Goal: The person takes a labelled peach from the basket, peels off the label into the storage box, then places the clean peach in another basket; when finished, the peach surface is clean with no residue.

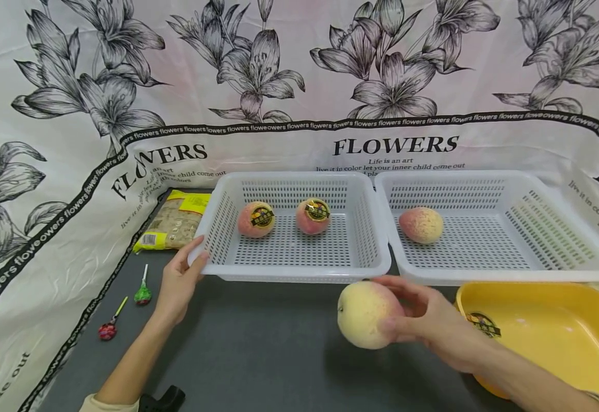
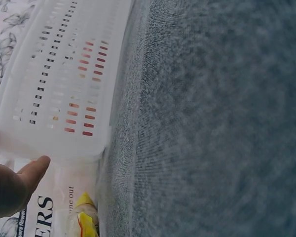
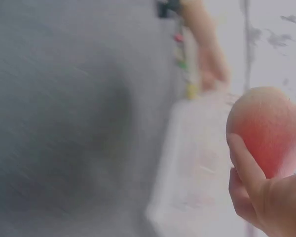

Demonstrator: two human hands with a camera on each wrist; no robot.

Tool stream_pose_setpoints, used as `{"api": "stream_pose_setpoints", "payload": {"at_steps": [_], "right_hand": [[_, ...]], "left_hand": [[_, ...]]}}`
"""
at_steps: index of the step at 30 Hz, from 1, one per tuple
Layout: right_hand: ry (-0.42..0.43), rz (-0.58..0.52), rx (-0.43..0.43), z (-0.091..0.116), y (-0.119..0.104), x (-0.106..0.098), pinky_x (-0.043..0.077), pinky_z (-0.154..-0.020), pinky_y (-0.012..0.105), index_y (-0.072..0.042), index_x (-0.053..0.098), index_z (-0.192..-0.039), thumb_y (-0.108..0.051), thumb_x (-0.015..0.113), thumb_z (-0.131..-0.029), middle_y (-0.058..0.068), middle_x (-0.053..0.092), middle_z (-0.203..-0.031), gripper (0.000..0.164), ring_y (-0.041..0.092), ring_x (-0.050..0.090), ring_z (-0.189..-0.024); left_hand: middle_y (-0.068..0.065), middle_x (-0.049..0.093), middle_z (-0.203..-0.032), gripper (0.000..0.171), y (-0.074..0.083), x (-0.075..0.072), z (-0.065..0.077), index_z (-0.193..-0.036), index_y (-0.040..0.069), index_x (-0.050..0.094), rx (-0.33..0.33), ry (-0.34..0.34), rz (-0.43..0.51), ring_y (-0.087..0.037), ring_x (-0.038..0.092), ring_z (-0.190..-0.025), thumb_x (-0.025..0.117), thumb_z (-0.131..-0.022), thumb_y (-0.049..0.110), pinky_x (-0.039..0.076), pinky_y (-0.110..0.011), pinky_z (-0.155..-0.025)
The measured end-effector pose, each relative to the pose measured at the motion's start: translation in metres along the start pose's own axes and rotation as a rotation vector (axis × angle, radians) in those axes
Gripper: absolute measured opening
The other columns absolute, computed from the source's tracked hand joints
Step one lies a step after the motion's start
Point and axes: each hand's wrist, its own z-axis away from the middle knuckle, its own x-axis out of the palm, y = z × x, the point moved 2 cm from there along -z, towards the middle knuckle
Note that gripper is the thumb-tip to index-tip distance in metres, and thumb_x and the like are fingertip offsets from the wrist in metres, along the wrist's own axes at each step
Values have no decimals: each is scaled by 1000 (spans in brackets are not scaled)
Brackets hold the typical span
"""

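Observation:
My right hand (image 1: pixel 433 320) grips a pale yellow and pink peach (image 1: pixel 363 315) above the dark table, in front of the white baskets. The right wrist view shows the peach's red side (image 3: pixel 266 133) between thumb and fingers. At the front left corner of the left white basket (image 1: pixel 299 273), my left hand (image 1: pixel 181 280) holds the rim. Two peaches with black and gold stickers lie in that basket, a left peach (image 1: pixel 256 220) and a right peach (image 1: pixel 313 216). Inside the right white basket (image 1: pixel 505 276) lies one peach (image 1: pixel 421 225).
A yellow basin (image 1: pixel 552 337) with a black sticker on its inner wall stands at the right front. Behind my left hand is a yellow-and-clear packet (image 1: pixel 173 220). A green lollipop (image 1: pixel 143 294) and a red lollipop (image 1: pixel 107 330) lie at the left. Flower-printed cloth hangs behind.

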Motion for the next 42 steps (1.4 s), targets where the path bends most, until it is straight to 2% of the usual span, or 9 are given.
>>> {"api": "stream_pose_setpoints", "payload": {"at_steps": [5, 8, 12, 14, 17, 22, 30, 36, 42], "right_hand": [[46, -61, -210, 3, -42, -49, 51, -82, 40, -16, 48, -139, 6, 54, -92, 8, 41, -134, 52, 27, 56, -105], [124, -67, -235, 0, -56, -86, 52, -79, 38, -17, 49, -137, 3, 50, -96, 9, 40, -131, 46, 24, 57, -102], [223, -11, -136, -5, -54, -127, 54, -75, 37, -22, 54, -129, -4, 51, -98, 6, 41, -125, 36, 20, 56, -98], [241, 76, -59, -10, -46, -141, 54, -75, 37, -25, 53, -127, -8, 52, -98, 4, 45, -121, 34, 20, 57, -95], [224, 237, 66, -17, -36, -157, 53, -77, 37, -19, 42, -136, -16, 53, -99, 3, 50, -116, 40, 21, 59, -93], [147, 344, 262, -31, -27, -173, 50, -84, 40, 1, 17, -148, -28, 54, -99, 9, 53, -117, 69, 25, 56, -98], [102, 362, 468, -50, -16, -186, 50, -84, 39, 6, 14, -148, -36, 56, -96, 14, 52, -117, 79, 27, 55, -95], [100, 228, 452, -66, -7, -185, 48, -88, 45, 5, 11, -148, -31, 54, -98, 18, 44, -122, 75, 29, 52, -100], [112, 171, 416, -79, -6, -178, 46, -88, 49, 2, 5, -149, -30, 55, -98, 23, 34, -130, 78, 32, 50, -102]], "left_hand": [[-11, 37, -146, 50, 1, -2, 0, -149, 15, 35, 1, -11, 14, -26, 48, -117, 49, -101, 23, 46, -30, -89], [-10, 36, -146, 50, 0, -2, 0, -149, 16, 35, -9, -13, 14, -25, 48, -117, 49, -101, 23, 44, -36, -92], [-9, 35, -147, 51, 0, -1, 0, -149, 16, 35, -14, -14, 15, -25, 47, -117, 50, -101, 23, 40, -45, -96], [-10, 35, -147, 51, 0, -1, 0, -149, 16, 35, -15, -13, 16, -25, 47, -118, 49, -101, 23, 39, -46, -97], [-9, 35, -147, 51, 0, -2, 0, -149, 16, 35, -16, -12, 17, -25, 47, -117, 50, -101, 23, 40, -45, -96], [-10, 36, -146, 51, -1, -2, 0, -149, 16, 35, -13, -13, 11, -25, 48, -116, 50, -101, 24, 45, -34, -91], [-11, 39, -144, 50, -1, 0, 0, -148, 15, 37, -13, -12, 18, -24, 48, -115, 50, -101, 22, 45, -33, -90], [-13, 37, -145, 49, -1, 0, 0, -148, 13, 36, 5, -24, 20, -27, 48, -118, 50, -101, 20, 46, -28, -87], [-12, 36, -146, 49, -1, -2, 0, -148, 14, 36, 5, -26, 22, -26, 47, -118, 50, -101, 20, 46, -24, -85]]}}
